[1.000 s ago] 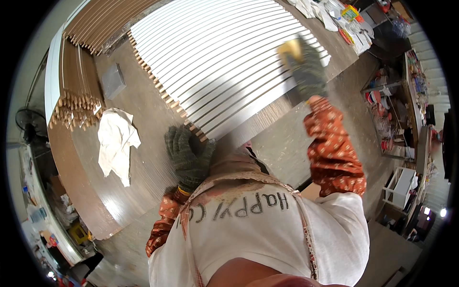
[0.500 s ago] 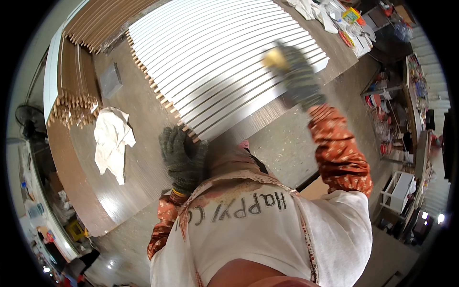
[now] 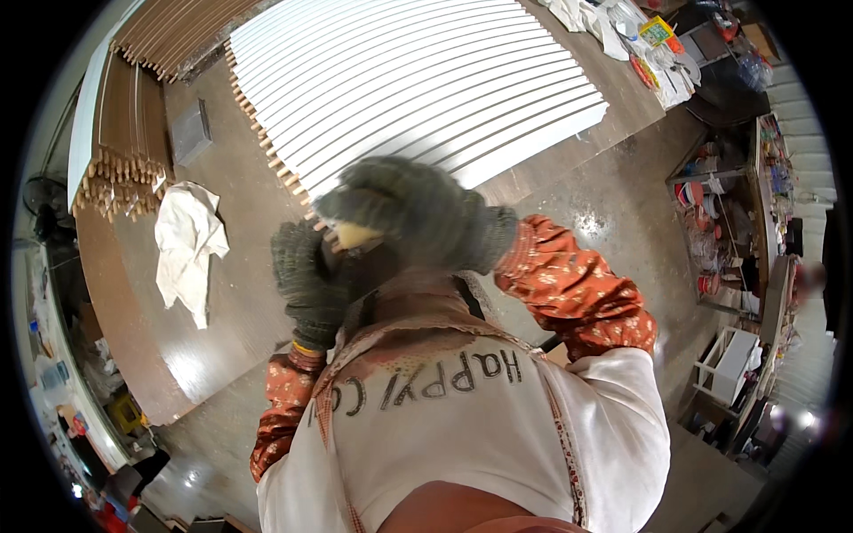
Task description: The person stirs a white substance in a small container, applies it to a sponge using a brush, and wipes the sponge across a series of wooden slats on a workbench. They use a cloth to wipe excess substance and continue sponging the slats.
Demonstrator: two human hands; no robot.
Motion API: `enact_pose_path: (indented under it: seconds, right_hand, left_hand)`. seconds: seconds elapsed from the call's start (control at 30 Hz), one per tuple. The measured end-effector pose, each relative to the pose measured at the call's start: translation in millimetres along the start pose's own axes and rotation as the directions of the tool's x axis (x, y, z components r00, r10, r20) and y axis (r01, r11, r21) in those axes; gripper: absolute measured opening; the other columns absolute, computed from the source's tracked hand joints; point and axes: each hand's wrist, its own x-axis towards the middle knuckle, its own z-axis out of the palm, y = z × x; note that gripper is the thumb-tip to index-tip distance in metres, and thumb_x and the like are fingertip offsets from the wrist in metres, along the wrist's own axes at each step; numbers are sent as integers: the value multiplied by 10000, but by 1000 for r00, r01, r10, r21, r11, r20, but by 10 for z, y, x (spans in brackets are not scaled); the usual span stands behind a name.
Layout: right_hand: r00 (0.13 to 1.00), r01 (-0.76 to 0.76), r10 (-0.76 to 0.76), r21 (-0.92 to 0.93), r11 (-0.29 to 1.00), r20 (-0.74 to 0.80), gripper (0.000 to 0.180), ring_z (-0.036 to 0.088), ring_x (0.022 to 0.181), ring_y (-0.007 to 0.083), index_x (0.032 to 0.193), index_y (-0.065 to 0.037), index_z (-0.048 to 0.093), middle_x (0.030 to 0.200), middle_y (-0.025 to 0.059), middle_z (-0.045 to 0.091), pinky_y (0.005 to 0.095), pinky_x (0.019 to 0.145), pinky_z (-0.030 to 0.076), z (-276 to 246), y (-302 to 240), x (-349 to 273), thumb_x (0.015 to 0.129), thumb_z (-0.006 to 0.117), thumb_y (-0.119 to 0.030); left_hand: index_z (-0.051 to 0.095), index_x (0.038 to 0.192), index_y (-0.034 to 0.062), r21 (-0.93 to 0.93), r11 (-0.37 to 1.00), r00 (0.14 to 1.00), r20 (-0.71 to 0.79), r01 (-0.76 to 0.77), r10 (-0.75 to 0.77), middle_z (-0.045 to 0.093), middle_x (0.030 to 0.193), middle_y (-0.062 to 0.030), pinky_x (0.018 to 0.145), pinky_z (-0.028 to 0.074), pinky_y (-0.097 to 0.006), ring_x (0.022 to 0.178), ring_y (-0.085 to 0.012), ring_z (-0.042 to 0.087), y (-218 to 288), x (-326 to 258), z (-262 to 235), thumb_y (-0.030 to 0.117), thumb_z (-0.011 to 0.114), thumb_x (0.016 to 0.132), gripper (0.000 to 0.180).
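A pale yellow block [image 3: 357, 235] sits under the fingers of the right hand [image 3: 409, 211], at the near left corner of a row of white slats [image 3: 418, 89]. The gloved right fingers are curled over the block, gripping it, and the glove is slightly blurred; whether the block touches a slat cannot be told. The left hand [image 3: 311, 284], in a matching dark glove, is just beside it to the left, near the slats' ends. Its fingers lie close together and slightly bent; whether they press on anything cannot be told.

Wooden pegs [image 3: 260, 135] stick out along the left ends of the slats, which lie side by side on a brown table [image 3: 244, 191]. Farther left on the table are a crumpled white cloth [image 3: 187, 244], a flat grey piece [image 3: 189, 131] beyond it, and a stack of brown-sided slats [image 3: 131, 111] with peg ends facing near. At the far right lies a yellow packet [image 3: 656, 32] among other items. Orange patterned sleeves [image 3: 577, 289] cover the forearms. Off to the right stand loaded shelves [image 3: 720, 178] and, nearer, a white rack [image 3: 729, 364].
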Motion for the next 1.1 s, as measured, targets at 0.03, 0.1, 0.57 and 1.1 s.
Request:
enact_pose_path:
  seconds: [0.03,0.1,0.57,1.1]
  right_hand:
    - [991,130,-126,-164,978,37,499,564,1020,231,1320,-102,436,1123,119,570,315,913,495,-12,-12,6,852,596,-163]
    - [966,95,-53,-158,983,252,513,558,1050,233,1327,-113,431,1168,103,565,321,941,477,-241,86,-11,849,605,-178]
    - [843,-482,289,-401,779,-453,589,506,1164,264,1287,6,468,1250,170,530,367,986,404,-2305,1967,-1597,799,723,-201]
    - [915,-19,-110,-314,949,-388,564,582,970,279,1314,-30,433,1182,195,545,392,795,512,81,343,-790,847,609,-292]
  left_hand:
    - [570,1097,31,26,999,1000,9,-29,29,581,1105,-166,902,422,-441,1017,-367,540,40,28,11,92,760,667,474]
    - [569,1096,30,116,991,998,15,-63,62,567,1125,-169,890,433,-426,1028,-358,538,117,35,-25,83,762,666,474]
    - [558,1156,59,164,982,992,-99,97,-82,580,1162,-134,940,421,-418,1092,-304,536,287,-113,71,120,768,714,494]
    - [550,1142,14,164,979,991,-80,121,-109,567,1078,-142,881,419,-390,999,-290,530,358,-66,162,171,767,702,515]
